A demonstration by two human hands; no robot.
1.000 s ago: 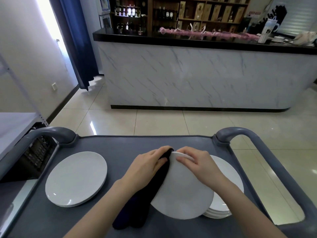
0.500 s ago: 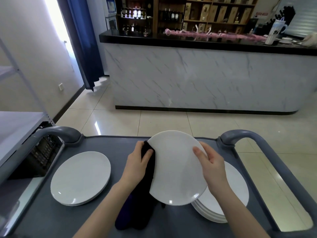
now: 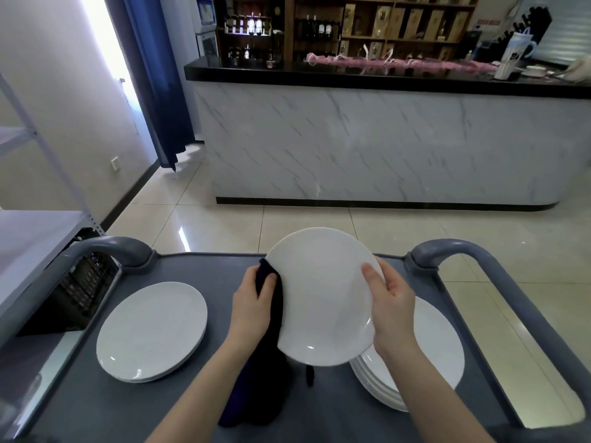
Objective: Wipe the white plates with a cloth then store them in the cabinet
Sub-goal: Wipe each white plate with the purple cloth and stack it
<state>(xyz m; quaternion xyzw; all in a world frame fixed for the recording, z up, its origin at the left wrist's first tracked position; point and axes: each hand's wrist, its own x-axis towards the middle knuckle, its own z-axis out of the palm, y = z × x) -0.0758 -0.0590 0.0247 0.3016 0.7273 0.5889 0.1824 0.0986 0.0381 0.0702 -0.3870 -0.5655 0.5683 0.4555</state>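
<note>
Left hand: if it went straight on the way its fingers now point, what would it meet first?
Probably the lifted plate: the left hand grips the dark cloth against its left edge, so it would press there. Depth is unclear.

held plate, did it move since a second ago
Yes. The plate rose and tipped up: its top rim now shows above the far edge of the cart; a second ago it sat below that edge.
</note>
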